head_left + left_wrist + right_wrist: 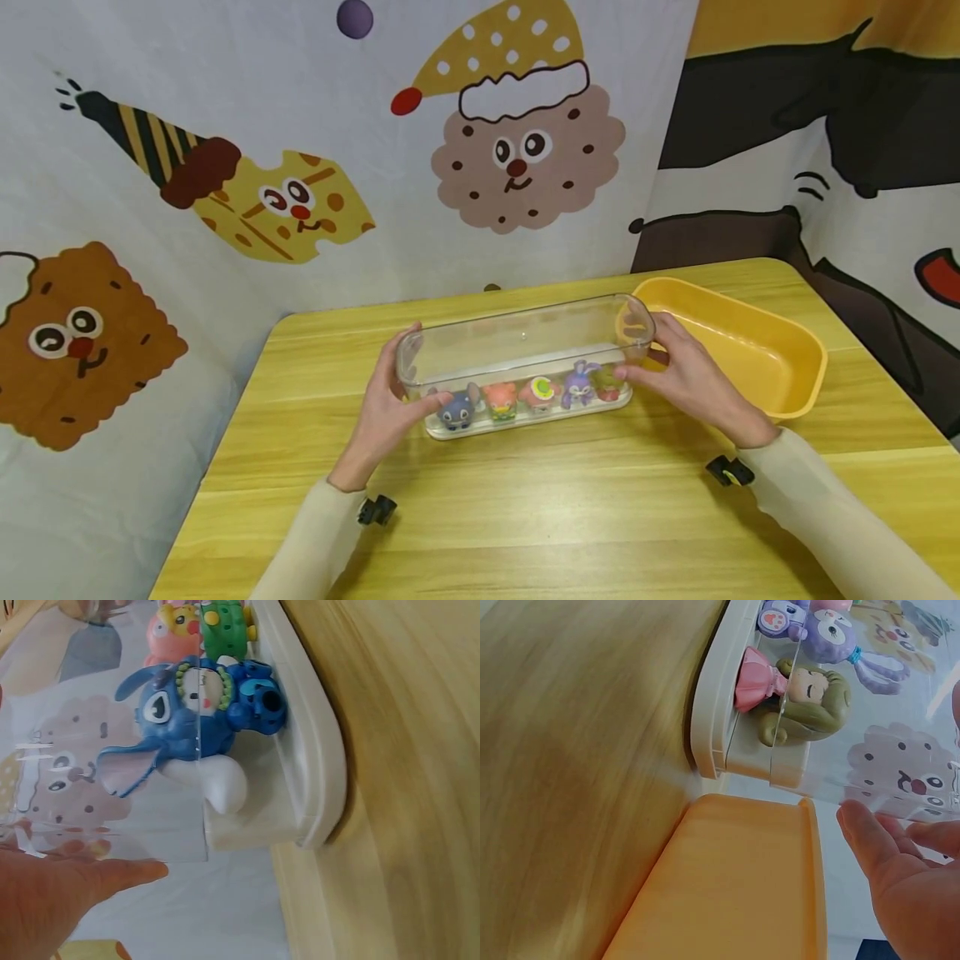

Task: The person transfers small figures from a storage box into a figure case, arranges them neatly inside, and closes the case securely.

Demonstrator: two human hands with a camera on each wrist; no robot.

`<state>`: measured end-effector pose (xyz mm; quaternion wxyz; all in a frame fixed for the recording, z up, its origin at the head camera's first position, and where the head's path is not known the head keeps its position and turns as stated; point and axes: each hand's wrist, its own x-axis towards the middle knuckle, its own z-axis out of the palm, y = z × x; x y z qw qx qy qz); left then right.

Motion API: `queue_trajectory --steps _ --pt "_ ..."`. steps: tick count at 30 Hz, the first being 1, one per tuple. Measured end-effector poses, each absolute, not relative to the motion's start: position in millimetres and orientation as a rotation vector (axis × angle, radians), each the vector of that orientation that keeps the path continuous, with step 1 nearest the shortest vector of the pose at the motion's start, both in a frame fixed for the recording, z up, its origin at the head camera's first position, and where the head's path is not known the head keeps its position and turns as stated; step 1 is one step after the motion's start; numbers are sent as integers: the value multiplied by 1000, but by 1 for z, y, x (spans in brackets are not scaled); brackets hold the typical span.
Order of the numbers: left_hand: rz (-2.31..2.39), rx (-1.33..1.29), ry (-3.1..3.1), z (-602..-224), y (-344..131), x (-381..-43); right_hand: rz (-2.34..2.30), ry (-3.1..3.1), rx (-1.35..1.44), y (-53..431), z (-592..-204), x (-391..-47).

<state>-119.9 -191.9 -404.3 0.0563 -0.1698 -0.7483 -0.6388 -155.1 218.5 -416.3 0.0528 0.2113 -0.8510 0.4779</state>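
Note:
A clear plastic cover (480, 368) is held by its two ends over a long white base (540, 421). Its lower edge crosses the figurines at mid-height in both wrist views. My left hand (384, 421) grips the left end, thumb along the front. At the other end my right hand (693, 375) grips with thumb in front and fingers behind. On the base stand several toy figurines in a row: a blue big-eared one (180, 712), a pink one (500, 402), a pink-and-green one (542, 392), a purple rabbit (579, 387) and an olive-haired girl in pink (817, 705).
A yellow plastic bin (813, 371) stands at the right, close behind my right hand. Everything rests on a wood-grain table (495, 517). Behind its far edge hangs a curtain (405, 208) with cartoon cookies and cheese.

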Motion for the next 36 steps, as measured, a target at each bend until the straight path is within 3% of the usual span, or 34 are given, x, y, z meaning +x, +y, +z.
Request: queue_trajectory --steps 18,36 --pt "-1751 -382 -2462 -388 -194 -108 1385 -2597 641 216 -403 -148" --pt "-1775 -347 -2522 -406 -204 -109 1332 -2654 637 210 -417 -150"
